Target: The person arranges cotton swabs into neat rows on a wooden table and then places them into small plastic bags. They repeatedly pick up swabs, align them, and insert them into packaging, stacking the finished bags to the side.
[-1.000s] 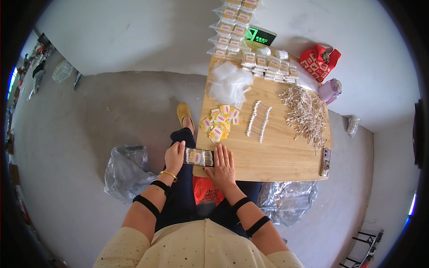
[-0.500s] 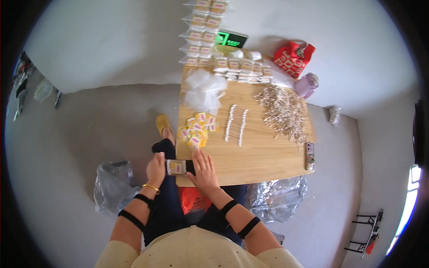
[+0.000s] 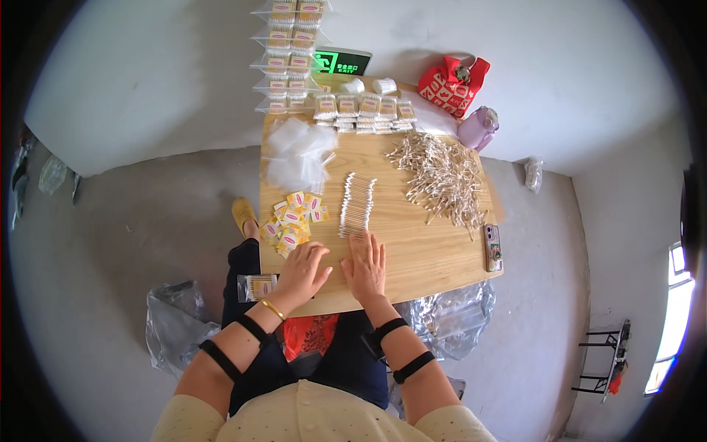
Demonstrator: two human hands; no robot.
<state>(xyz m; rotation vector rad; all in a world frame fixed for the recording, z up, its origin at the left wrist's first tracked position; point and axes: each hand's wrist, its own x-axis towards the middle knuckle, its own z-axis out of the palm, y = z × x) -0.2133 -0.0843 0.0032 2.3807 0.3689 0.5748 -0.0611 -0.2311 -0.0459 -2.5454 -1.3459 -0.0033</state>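
A row of cotton swabs (image 3: 358,204) lies side by side on the wooden table. My right hand (image 3: 365,269) has its fingers stretched out, tips at the row's near end; whether they touch it I cannot tell. Left of it, my left hand (image 3: 294,276) hovers low with thumb and fingers apart and nothing in it. By my left wrist, a small clear bag packed with swabs and a card (image 3: 258,287) lies at the table's left front edge. Beyond my left hand are scattered yellow and white cards (image 3: 294,221), with clear empty bags (image 3: 297,156) farther back.
A heap of loose swabs (image 3: 442,173) covers the table's right side, with a phone (image 3: 493,247) near the right edge. Filled packs (image 3: 364,109) stack at the back, beside a lilac bottle (image 3: 479,128) and a red bag (image 3: 455,85). Plastic sacks (image 3: 177,324) sit on the floor.
Both hands have left the filled bag, which now lies at the table edge. They have moved right, toward the row of swabs. The whole view has shifted a little.
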